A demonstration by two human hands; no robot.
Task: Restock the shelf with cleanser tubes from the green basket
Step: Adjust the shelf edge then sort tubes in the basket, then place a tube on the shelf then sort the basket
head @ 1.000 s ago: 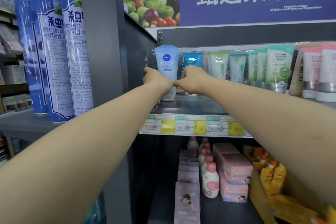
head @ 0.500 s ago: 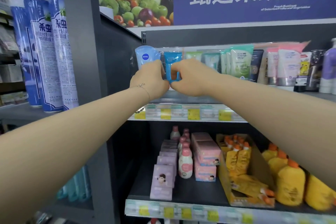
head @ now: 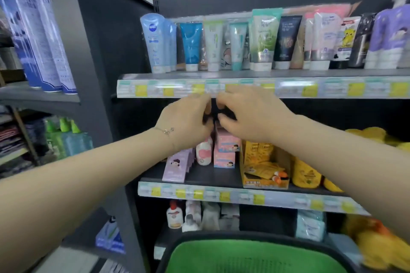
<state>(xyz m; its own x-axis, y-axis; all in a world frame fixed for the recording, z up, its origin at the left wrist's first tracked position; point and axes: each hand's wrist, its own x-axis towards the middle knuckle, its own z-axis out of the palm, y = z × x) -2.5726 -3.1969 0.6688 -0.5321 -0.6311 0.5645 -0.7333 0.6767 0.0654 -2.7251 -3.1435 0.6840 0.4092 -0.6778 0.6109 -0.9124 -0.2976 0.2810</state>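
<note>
A row of cleanser tubes stands cap-down on the upper shelf (head: 288, 90). At its left end are pale blue Nivea tubes (head: 155, 42), then a darker blue tube (head: 190, 44). My left hand (head: 188, 119) and right hand (head: 250, 113) hover side by side just below that shelf's price strip, fingertips almost touching. Their fingers are loosely curled and I see nothing in either hand. The green basket (head: 244, 257) with a black rim fills the bottom of the view; no tubes show in the part I see.
Tall blue spray cans (head: 33, 35) stand on the neighbouring shelf to the left. Below my hands are pink boxes (head: 226, 146), a yellow display carton (head: 264, 168) and yellow bottles (head: 306, 173). A dark upright panel (head: 95, 73) borders the shelves on the left.
Both hands let go of the blue tubes on the upper shelf and drew back downward below the shelf edge. The view tilted down, bringing the green basket into sight.
</note>
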